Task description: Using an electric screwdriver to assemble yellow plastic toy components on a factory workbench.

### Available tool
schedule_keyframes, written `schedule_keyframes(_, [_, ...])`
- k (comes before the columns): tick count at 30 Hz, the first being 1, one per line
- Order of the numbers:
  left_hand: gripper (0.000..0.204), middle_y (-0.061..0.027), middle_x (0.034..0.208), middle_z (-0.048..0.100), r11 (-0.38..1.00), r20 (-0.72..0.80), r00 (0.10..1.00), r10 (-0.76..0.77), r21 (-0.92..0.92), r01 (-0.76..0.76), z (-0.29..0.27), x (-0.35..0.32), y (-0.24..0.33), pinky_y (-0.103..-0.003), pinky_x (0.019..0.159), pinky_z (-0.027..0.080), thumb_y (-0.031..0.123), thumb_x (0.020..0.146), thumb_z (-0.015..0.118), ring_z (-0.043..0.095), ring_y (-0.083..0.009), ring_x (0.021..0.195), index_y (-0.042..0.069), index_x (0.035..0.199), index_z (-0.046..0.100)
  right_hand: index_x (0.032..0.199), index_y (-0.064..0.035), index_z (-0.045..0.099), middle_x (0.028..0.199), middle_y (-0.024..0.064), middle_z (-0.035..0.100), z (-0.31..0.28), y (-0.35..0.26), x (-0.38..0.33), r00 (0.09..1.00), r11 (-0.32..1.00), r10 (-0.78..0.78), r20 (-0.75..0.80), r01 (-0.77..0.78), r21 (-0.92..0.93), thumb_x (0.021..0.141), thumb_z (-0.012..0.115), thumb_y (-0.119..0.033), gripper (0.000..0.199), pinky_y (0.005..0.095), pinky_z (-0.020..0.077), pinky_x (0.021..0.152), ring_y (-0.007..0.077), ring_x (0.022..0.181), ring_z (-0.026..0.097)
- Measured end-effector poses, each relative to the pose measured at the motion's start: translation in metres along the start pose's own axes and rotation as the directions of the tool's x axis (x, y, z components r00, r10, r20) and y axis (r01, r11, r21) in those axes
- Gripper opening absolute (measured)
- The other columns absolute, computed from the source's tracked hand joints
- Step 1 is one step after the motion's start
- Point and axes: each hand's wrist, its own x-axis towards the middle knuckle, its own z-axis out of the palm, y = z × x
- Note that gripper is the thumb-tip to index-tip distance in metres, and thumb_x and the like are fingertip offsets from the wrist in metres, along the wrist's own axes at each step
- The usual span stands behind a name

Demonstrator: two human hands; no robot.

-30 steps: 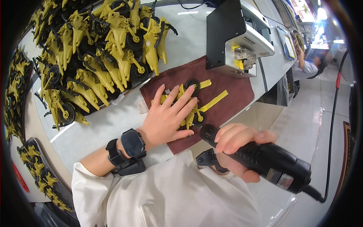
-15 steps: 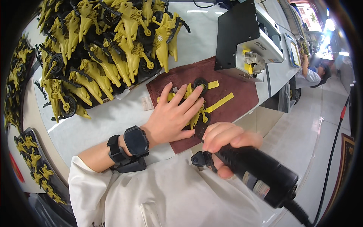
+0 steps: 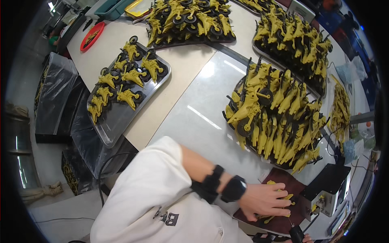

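Pressing the bike (image 3: 289, 197) onto the cloth (image 3: 292, 180) at lower right with the left hand (image 3: 263, 199), spread flat. Probably light, stiff, slippery; fragile at thin ends, best held mid-body. Gripping the driver (image 3: 297, 234) with the right hand (image 3: 307, 238), mostly cropped.

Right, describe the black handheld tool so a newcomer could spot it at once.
On the pale table, find the maroon cloth at the picture's lower right. By the cloth's lower edge, the right hand grips the black tool. Unlike the boxy machine nearby, it is rounded, with a thin bit pointing toward the left hand.
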Motion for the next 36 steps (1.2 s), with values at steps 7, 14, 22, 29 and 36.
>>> schedule_keyframes(7, [0.064, -0.0170, 0.130, 0.037, 0.145, -0.805, 0.559, -0.199, 0.540, 0.829, -0.198, -0.191, 0.055, -0.039, 0.103, 0.033, 0.005, 0.067, 0.051, 0.039, -0.0310, 0.120, -0.001, 0.129, 0.039, 0.095, -0.0103, 0.059, 0.068, 0.0027, 0.056, -0.017, 0.028, 0.004, 0.954, 0.985, -0.029, -0.297, -0.024, -0.172, 0.085, 0.061, -0.044, 0.035, 0.0259, 0.0431, 0.052, 0.0158, 0.058, 0.053])
schedule_keyframes(14, [0.057, -0.0195, 0.144, 0.030, -0.513, -0.800, 0.113, -0.589, 0.479, 0.712, -0.230, -0.353, 0.152, -0.044, 0.109, 0.019, 0.014, 0.080, 0.055, 0.026, -0.0356, 0.134, 0.009, 0.136, 0.042, 0.125, -0.0032, 0.042, 0.075, 0.0042, 0.051, -0.068, 0.043, 0.007, 0.985, 0.966, 0.143, -0.091, -0.160, -0.205, 0.096, 0.046, -0.032, 0.041, 0.0299, 0.0428, 0.066, 0.0171, 0.067, 0.048])
schedule_keyframes(22, [0.076, -0.0239, 0.140, 0.032, 0.651, -0.311, 0.920, -0.240, 0.652, 0.390, -0.205, -0.012, -0.001, -0.052, 0.107, 0.021, 0.043, 0.070, 0.069, 0.027, -0.0384, 0.132, 0.009, 0.134, 0.044, 0.136, 0.0006, 0.028, 0.087, 0.0069, 0.050, -0.057, 0.041, -0.019, 0.999, 0.864, -0.035, -0.007, 0.026, -0.502, 0.092, 0.051, -0.018, 0.053, 0.0296, 0.0427, 0.072, 0.0158, 0.072, 0.049])
schedule_keyframes(29, [0.078, -0.0212, 0.127, 0.047, 0.569, 0.187, 0.727, -0.660, 0.757, 0.322, -0.177, 0.065, -0.142, -0.057, 0.103, 0.024, 0.038, 0.056, 0.070, 0.039, -0.0368, 0.124, 0.016, 0.128, 0.050, 0.141, 0.0026, 0.017, 0.098, 0.0119, 0.050, -0.038, 0.040, -0.028, 0.995, 0.801, -0.025, 0.099, 0.079, -0.593, 0.086, 0.054, -0.006, 0.067, 0.0342, 0.0438, 0.082, 0.0195, 0.080, 0.054])
schedule_keyframes(36, [0.067, -0.0157, 0.117, 0.055, 0.578, -0.042, 0.944, -0.328, 0.782, 0.236, -0.200, 0.079, -0.106, -0.040, 0.097, 0.036, 0.007, 0.064, 0.065, 0.050, -0.0311, 0.111, 0.010, 0.129, 0.049, 0.139, -0.0011, 0.022, 0.082, 0.0095, 0.052, -0.034, 0.038, 0.004, 0.996, 0.898, -0.055, 0.069, 0.080, -0.432, 0.081, 0.055, -0.005, 0.067, 0.0325, 0.0462, 0.063, 0.0183, 0.061, 0.051])
